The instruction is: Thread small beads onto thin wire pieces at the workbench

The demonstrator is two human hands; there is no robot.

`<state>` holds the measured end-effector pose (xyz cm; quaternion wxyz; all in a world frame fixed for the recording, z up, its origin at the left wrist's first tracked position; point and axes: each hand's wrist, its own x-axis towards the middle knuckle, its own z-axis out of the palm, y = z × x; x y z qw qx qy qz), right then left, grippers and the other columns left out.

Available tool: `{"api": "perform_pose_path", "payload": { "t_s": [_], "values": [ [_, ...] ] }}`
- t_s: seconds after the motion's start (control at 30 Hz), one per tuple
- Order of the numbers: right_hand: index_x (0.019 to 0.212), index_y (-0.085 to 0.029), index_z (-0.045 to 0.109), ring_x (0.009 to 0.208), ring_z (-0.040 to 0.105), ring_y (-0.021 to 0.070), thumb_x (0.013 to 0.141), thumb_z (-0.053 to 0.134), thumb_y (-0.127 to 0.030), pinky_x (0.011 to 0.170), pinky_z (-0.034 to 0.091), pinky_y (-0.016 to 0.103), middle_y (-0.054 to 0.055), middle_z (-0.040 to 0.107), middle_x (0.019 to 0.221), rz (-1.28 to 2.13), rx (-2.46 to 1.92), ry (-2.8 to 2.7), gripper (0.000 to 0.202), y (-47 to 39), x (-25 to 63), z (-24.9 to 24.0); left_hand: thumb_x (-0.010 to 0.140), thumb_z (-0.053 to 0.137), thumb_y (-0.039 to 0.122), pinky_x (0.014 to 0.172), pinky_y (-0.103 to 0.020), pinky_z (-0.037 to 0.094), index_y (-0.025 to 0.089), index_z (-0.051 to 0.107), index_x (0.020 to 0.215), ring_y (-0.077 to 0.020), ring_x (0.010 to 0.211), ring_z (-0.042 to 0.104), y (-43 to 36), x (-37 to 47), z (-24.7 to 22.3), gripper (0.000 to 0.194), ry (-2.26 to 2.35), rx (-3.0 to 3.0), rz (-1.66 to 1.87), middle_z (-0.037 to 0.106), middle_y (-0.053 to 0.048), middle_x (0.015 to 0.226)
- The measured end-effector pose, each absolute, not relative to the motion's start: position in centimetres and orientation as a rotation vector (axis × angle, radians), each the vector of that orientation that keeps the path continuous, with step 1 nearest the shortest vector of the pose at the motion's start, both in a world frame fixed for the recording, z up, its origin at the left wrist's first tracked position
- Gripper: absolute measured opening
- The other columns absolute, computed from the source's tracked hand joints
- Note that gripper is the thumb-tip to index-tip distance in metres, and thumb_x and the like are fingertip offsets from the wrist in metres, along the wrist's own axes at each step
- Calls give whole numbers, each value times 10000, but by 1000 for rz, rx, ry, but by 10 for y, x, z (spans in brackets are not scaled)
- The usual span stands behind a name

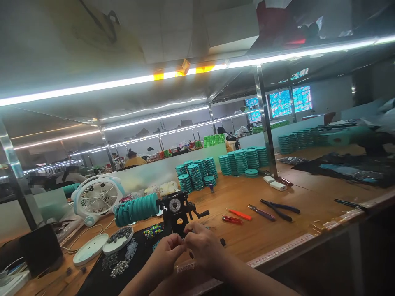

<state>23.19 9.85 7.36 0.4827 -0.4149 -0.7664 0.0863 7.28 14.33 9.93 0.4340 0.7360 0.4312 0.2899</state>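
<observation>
My left hand (pixel 168 255) and my right hand (pixel 202 246) meet at the front of the bench, fingertips pinched close together. Whatever lies between them is too small to make out. Just behind them stands a black winding machine (pixel 177 207) with a round dial and a crank handle (pixel 202 213) on its right. A row of teal spools (pixel 137 209) sits on its shaft to the left. Beside my left hand a black mat (pixel 101 269) bears coloured beads (pixel 153 231), clear and silvery small parts (pixel 121 268), and a white dish (pixel 118 240) of dark pieces.
Right of the winder lie an orange-handled tool (pixel 238 214), red cutter (pixel 232 220), tweezers-like tool (pixel 261 212) and pliers (pixel 280 209). Stacked teal spools (pixel 196 176) line the back. A fan (pixel 98 195) and a white lid (pixel 90 249) stand left. A metal post (pixel 266 123) rises at right.
</observation>
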Motion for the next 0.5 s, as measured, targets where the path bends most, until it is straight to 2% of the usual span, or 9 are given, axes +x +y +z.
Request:
{"api": "perform_pose_path", "payload": {
  "t_s": [0.13,0.3,0.4,0.5],
  "values": [
    [675,-186,525,747,540,123,816,442,-47,664,397,207,12,562,830,236,-1032,-1828,216,112,231,85,791,509,287,587,-257,296,182,496,625,-144,636,415,136,74,101,197,1031,2129,806,470,27,629],
    [593,-169,486,710,519,134,748,479,-10,647,385,221,12,538,740,244,-1137,-1736,222,128,227,91,870,405,228,549,-247,301,201,457,637,-145,604,473,129,76,93,240,1112,2475,843,518,13,640],
    [593,-163,516,748,534,148,749,513,-26,682,388,230,23,567,744,253,-1161,-1726,208,135,225,93,881,352,163,511,-242,310,205,483,666,-141,552,515,132,76,86,255,1202,2804,804,550,4,626],
    [614,-159,550,753,549,148,757,525,-39,684,391,226,29,590,757,267,-1177,-1734,189,140,225,96,824,367,69,495,-250,316,201,527,698,-142,525,527,138,72,82,243,1202,3012,791,588,-19,693]
  ]
}}
